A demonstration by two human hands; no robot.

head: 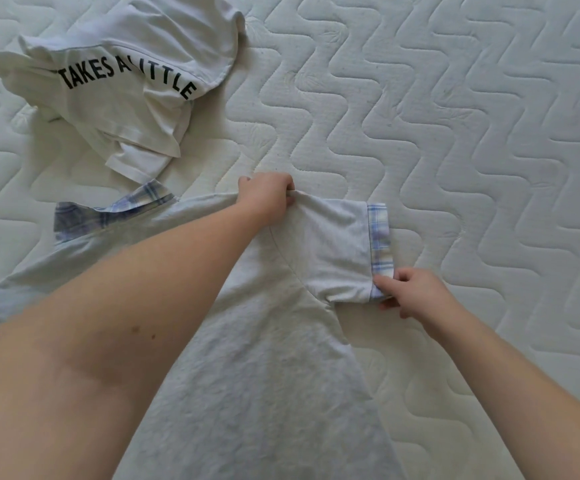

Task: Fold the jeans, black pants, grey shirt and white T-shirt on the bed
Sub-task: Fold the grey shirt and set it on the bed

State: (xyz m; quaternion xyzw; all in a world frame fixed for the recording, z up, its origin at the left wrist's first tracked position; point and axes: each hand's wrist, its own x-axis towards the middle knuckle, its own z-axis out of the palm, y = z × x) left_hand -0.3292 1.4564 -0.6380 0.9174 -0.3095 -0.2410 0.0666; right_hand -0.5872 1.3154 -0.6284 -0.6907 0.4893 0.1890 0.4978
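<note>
1. Two hands work one sleeve of the grey shirt (264, 375), which lies flat on the bed (472, 133) and fills the lower centre of the frame.
2. Left hand (264, 199), centre of the frame: fingers curled, pinching the shoulder edge at the top of the sleeve (330, 251).
3. Right hand (410, 292), centre right: thumb and fingers pinch the lower corner of the plaid cuff (380, 247).
4. Recommended procedure, judged from this layout: keep both pinches taut, lift the sleeve only slightly, and carry it across onto the shirt body so the fold line runs straight down from the shoulder. Smooth creases before releasing.
5. A plaid collar (108, 211) shows at centre left of the frame; keep it flat during the fold.
6. White T-shirt (126, 81), upper left: crumpled, unfolded, apart from the grey shirt. Legible black print reads "TAKES A", then letters partly lost in a crease, ending "TTLE".
7. Jeans and black pants: not in view.
8. No brand label can be read.
</note>
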